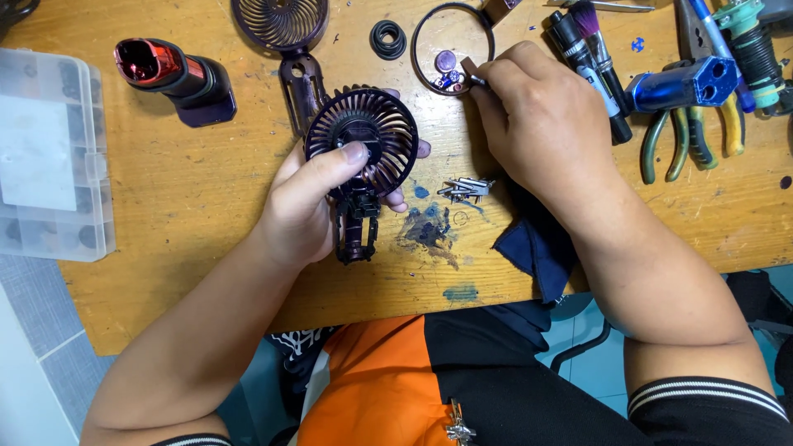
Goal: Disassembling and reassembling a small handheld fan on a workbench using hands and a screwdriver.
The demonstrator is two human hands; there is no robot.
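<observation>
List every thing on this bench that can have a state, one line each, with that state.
Left hand: closed around the fan grille half.
Fan grille half: held off the table, separated from its mate.
Other grille half: lying flat on the table, detached.
Right hand: pinching a small tool tip by the ring.
Ring: lying flat, small parts inside.
Plastic organizer box: lid shut.
Pliers: lying on the table, handles spread.

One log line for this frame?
left hand: holds dark purple plastic fan grille | right hand: small tool tip at black ring | loose metal screws on wooden table
</observation>
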